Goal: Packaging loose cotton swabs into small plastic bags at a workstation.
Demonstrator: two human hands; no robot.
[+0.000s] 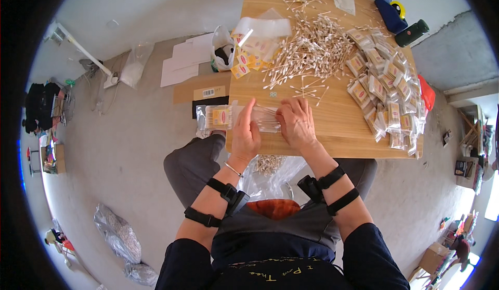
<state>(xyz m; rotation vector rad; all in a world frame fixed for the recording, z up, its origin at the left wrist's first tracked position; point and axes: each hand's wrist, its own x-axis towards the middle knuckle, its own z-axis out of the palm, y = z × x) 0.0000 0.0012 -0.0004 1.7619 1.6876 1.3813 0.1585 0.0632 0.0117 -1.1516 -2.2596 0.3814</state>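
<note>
Between my hands, near the table's front edge, lies a row of cotton swabs point(267, 119) on what looks like a clear plastic sleeve. My left hand point(245, 134) stands on edge at the row's left end, its fingers stretched and its thumb apart. At the right end my right hand point(297, 123) curls its fingers down and pinches the swab ends. Just left of my left hand, a clear bag of swabs with a yellow card point(220, 116) reaches past the table's left edge. My palms hide part of the row.
A big heap of loose swabs point(317, 45) covers the table's middle. Bagged swab packs point(387, 87) pile up at right. Yellow cards point(242, 69) lie at the left edge, beside a white bag point(222, 48). A dark bottle point(412, 33) lies far right. Another plastic bag of swabs point(270, 165) is below the table edge.
</note>
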